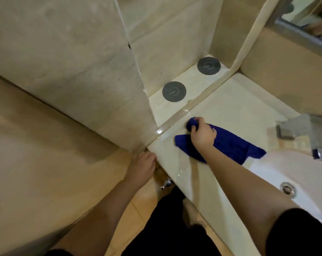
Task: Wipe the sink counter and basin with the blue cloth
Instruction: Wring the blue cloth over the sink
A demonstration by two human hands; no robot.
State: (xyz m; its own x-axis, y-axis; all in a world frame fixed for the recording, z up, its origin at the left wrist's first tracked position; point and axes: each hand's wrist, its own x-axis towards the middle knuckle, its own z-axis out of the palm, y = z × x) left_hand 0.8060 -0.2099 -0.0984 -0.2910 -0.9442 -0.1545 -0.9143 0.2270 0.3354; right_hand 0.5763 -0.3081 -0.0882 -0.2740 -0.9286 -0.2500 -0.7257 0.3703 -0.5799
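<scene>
right hand (pixel 202 133) gripping blue cloth (pixel 228 145), pressed on counter (pixel 230 108)

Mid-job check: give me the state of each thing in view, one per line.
blue cloth: partly bunched, lying on counter
right hand: grips cloth's bunched end
left hand: touches counter's corner; grip unclear
counter: wet, glistening patches
basin: no standing water seen
grey discs: lying flat on ledge

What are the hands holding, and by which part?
The right hand grips the blue cloth by its bunched far end. The left hand only touches the corner of the counter.
</scene>
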